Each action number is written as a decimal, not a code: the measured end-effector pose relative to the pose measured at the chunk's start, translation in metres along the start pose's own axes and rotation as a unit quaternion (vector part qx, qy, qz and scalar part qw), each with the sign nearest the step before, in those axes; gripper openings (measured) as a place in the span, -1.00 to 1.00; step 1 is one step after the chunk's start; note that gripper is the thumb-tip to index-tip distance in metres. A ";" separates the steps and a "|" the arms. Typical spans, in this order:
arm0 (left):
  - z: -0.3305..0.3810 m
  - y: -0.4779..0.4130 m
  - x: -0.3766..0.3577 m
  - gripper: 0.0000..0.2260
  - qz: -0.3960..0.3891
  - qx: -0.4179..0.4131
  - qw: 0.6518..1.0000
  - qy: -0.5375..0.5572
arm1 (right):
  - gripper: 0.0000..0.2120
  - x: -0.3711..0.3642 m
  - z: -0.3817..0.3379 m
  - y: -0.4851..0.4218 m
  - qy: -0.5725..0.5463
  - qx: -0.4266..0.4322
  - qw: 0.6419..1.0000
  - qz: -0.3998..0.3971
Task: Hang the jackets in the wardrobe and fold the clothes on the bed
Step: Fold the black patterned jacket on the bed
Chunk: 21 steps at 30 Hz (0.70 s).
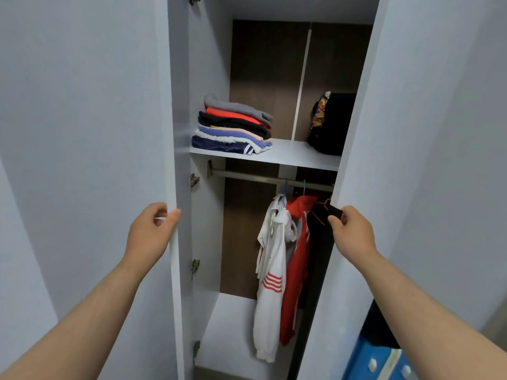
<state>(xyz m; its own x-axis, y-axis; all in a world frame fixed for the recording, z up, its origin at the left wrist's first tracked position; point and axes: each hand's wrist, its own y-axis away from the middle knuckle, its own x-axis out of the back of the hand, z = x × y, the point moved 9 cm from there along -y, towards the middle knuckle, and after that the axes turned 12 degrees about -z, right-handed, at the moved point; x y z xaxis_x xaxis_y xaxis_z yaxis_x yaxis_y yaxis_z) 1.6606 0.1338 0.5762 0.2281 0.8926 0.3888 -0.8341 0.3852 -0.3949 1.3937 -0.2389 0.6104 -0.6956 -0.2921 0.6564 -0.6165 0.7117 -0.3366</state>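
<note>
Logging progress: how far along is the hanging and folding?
Done: white red-striped jacket and red jacket hang on the metal rail; folded clothes stack sits on the grey shelf. In hand: left hand grips the left door edge, right hand the right door's black handle. Left: unclear, bed unseen.

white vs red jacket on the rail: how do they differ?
The white jacket has red stripes on its sleeve, while the red jacket is mainly red. The white jacket hangs left of the red jacket and partly covers it. The white jacket's sleeve reaches lower than the red jacket's hem. Both hang on hangers from the rail under the shelf.
</note>
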 end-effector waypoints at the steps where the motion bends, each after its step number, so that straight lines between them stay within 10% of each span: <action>1: -0.003 0.002 -0.003 -0.85 -0.013 -0.001 1.000 0.003 | -0.73 -0.001 0.001 0.001 0.004 0.000 1.000 -0.002; 6: -0.011 0.017 -0.020 -0.60 -0.088 0.000 0.986 0.143 | -0.79 -0.018 0.011 0.003 0.007 -0.011 0.999 -0.043; 21: -0.009 0.004 -0.086 -0.45 -0.108 -0.012 0.994 -0.002 | -0.77 -0.030 0.010 -0.008 0.004 -0.022 0.998 -0.052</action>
<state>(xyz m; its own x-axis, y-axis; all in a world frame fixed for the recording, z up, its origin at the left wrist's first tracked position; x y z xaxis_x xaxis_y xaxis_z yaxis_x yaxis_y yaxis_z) 1.6421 0.0606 0.5332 0.3985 0.7870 0.4710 -0.7531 0.5739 -0.3217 1.4157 -0.2419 0.5870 -0.6258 -0.3598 0.6920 -0.6676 0.7059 -0.2367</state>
